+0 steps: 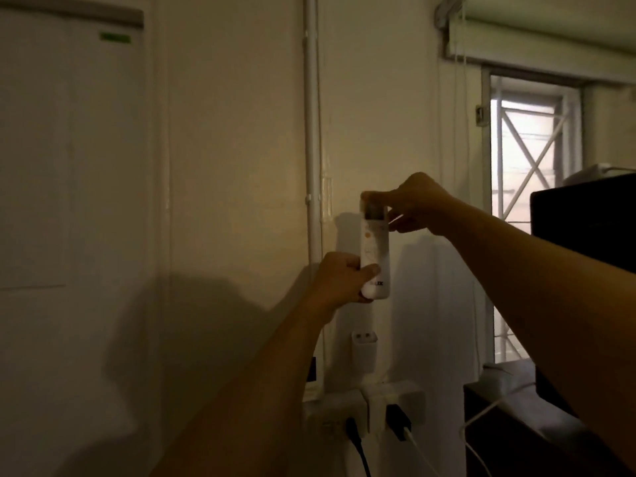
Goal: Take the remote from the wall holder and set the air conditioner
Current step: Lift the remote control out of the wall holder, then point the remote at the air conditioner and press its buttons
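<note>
The slim white plastic remote (375, 249) stands upright in front of the cream wall (234, 149), just right of the white vertical pipe (312, 132). The left hand (340, 280) wraps its lower end; the right hand (418, 204) pinches its top. Below it on the wall sits the small white holder (364, 351), with white power sockets (364, 406) beneath. The barred window (530, 201) lies far right.

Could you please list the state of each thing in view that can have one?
remote: upright, out of its holder, held at both ends
left hand: closed on the remote's lower end
right hand: pinching the remote's top
wall holder: empty
power strip: plugs inserted
window: uncovered, daylight showing
</note>
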Action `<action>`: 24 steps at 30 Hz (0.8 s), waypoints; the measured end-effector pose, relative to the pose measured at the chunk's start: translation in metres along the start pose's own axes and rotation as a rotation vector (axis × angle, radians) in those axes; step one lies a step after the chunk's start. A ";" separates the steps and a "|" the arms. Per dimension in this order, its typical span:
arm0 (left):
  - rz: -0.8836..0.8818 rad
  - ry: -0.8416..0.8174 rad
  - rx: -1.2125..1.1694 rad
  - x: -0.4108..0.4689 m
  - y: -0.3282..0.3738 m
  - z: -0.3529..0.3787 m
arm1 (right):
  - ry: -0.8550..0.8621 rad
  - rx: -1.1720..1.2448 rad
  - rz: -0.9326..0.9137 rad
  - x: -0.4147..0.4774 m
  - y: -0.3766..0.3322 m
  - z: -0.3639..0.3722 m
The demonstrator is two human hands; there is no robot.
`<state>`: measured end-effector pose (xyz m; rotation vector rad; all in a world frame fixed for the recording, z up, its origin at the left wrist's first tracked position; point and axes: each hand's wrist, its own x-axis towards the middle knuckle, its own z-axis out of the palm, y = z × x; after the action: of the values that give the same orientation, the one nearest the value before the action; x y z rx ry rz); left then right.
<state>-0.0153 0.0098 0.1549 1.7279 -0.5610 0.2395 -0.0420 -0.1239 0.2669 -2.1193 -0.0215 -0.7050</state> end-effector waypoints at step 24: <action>0.005 -0.015 -0.329 0.008 0.104 -0.007 | -0.211 0.349 -0.048 -0.036 -0.005 -0.048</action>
<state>-0.0587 -0.0001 0.2494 1.4109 -0.5814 0.1290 -0.0959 -0.1485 0.2746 -1.8507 -0.2912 -0.4628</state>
